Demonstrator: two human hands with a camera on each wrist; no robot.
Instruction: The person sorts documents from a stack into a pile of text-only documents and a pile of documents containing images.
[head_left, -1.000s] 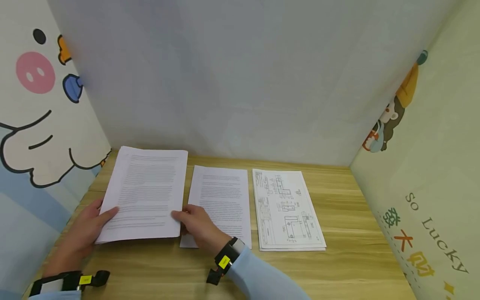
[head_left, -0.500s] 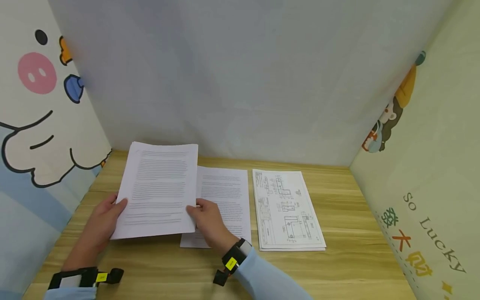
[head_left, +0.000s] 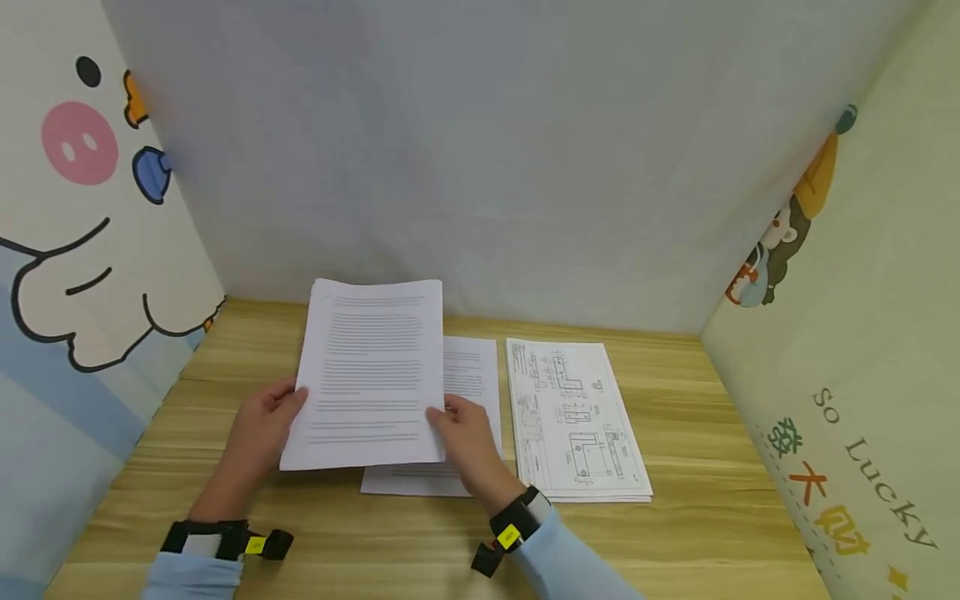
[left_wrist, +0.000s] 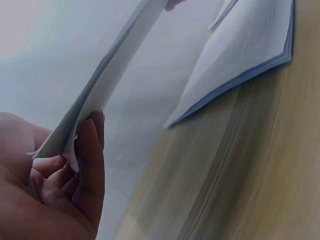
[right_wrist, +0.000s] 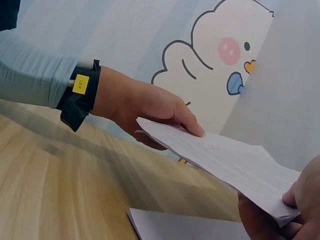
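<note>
A stack of printed paper sheets (head_left: 367,375) is held up off the table between both hands. My left hand (head_left: 264,425) grips its left edge, thumb on top and fingers curled underneath, as the left wrist view shows. Along the right edge, my right hand (head_left: 472,446) pinches the stack the same way. Below it lies a second stack of text pages (head_left: 472,367), partly covered by the raised one in the head view. In the right wrist view the held sheets (right_wrist: 215,155) stand clear above the tabletop.
To the right, a stack of technical drawings (head_left: 577,421) lies on the wooden table (head_left: 712,467). A grey-white back wall (head_left: 487,167) and two printed side panels, one with a cartoon pig (head_left: 78,142), enclose the table.
Both hands have carried the held paper stack rightward, from the table's left side to partly over the middle text pages. The drawings and the middle stack have stayed put.
</note>
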